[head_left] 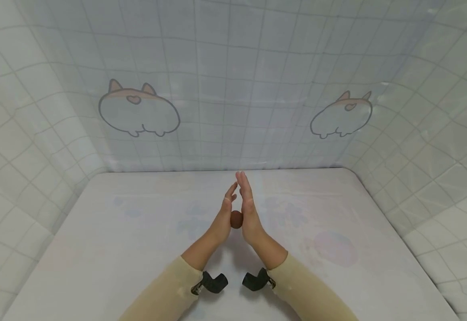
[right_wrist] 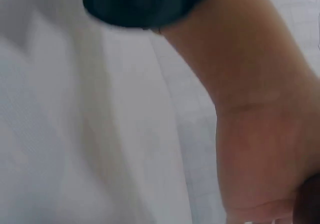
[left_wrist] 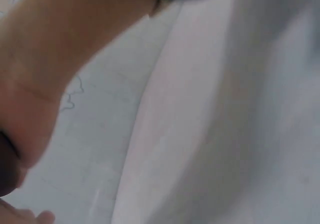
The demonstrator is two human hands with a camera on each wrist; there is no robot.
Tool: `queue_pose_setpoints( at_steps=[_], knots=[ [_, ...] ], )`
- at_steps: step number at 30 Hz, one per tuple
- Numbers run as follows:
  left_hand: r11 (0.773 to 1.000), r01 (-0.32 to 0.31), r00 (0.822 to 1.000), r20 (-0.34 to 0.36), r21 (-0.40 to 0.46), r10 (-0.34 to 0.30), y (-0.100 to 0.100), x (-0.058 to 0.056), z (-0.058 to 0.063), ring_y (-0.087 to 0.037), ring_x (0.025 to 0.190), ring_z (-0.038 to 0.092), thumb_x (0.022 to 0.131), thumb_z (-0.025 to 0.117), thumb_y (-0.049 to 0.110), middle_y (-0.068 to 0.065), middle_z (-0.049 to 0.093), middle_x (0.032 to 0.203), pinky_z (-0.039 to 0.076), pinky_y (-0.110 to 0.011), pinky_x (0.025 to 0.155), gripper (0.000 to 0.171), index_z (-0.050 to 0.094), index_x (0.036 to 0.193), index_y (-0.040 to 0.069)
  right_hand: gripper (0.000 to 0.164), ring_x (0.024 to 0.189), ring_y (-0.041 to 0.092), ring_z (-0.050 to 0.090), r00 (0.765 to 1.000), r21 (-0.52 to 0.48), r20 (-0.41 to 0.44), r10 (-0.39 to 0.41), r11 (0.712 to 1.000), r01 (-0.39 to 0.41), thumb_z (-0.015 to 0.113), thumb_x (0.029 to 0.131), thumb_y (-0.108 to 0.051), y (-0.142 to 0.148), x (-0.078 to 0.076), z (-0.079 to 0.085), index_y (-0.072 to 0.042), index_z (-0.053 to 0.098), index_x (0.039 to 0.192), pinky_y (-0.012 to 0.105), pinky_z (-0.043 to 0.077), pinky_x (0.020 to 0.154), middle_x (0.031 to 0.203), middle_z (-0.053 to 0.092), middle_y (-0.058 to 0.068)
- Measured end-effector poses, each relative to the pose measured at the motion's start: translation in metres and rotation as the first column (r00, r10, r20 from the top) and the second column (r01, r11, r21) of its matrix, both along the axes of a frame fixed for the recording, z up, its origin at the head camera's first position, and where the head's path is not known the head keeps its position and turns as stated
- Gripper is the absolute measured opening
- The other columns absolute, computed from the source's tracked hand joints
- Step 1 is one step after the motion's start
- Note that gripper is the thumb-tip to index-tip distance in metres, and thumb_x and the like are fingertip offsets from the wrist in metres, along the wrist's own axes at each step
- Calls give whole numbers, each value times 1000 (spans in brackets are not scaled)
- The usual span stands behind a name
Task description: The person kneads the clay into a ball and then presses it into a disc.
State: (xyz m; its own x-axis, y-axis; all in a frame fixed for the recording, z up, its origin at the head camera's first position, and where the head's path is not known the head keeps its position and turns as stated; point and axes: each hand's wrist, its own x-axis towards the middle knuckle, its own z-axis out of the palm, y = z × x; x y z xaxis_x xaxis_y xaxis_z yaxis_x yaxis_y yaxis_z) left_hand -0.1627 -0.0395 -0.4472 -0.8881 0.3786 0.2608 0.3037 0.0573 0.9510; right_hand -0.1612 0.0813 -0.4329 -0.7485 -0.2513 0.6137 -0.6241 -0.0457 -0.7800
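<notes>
Left hand (head_left: 222, 218) and right hand (head_left: 251, 219) upright, palms facing, fingers extended and largely straight; neither curled round anything. Small smooth brown ball (head_left: 236, 220) between them, touching both palms near heels; fingertips close together above it. Wrist views show only ball's dark edge beside palms. Outward: black curved wrist-worn devices (head_left: 215, 283) at cuffs of cream long sleeves (head_left: 163, 292). Below: white desk (head_left: 109, 254) with faint pastel prints. Behind: pale grid-lined sheet (head_left: 233, 107) bearing two outlined cartoon animals (head_left: 140, 111).
</notes>
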Motion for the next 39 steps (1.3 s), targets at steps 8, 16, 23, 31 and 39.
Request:
queue_pose_setpoints(
  at_steps=[8,16,23,31,39],
  knots=[
    [969,175,983,-86,172,-162,3,5,10,-41,150,11,95,0,74,-12,-3,167,6,-67,115,91,-1,162,12,93,153,23,6,989,25,125,-72,997,70,14,94,-80,3,-11,0,-17,4,163,57,6,119,167,10,4],
    [952,87,988,-147,295,-45,2,6,16,-35,152,9,97,6,73,-10,-3,167,4,-61,117,91,-2,161,8,96,142,19,25,982,83,188,-2,996,-14,11,91,-83,0,-7,-12,-19,3,163,56,23,111,167,3,5],
    [947,-43,984,-152,319,96,0,0,20,-34,151,10,95,12,78,-7,0,167,4,-60,118,94,0,161,13,92,153,27,-1,994,105,62,85,990,-91,10,96,-77,-3,1,-16,-15,3,162,66,4,115,168,2,7],
    [952,-190,977,-47,240,206,-3,-8,16,-28,151,15,90,20,84,-9,15,164,7,-68,113,94,7,162,25,87,153,29,0,978,28,-71,195,981,-193,10,101,-69,-8,7,-11,-6,0,161,47,5,121,165,4,21],
    [975,-221,975,-38,-11,220,-2,-6,4,-30,151,19,93,7,80,-4,12,166,20,-67,112,86,6,162,28,87,153,28,6,991,30,-66,114,993,-112,7,100,-70,-5,8,-2,-7,1,161,51,8,120,166,9,19]
  ],
)
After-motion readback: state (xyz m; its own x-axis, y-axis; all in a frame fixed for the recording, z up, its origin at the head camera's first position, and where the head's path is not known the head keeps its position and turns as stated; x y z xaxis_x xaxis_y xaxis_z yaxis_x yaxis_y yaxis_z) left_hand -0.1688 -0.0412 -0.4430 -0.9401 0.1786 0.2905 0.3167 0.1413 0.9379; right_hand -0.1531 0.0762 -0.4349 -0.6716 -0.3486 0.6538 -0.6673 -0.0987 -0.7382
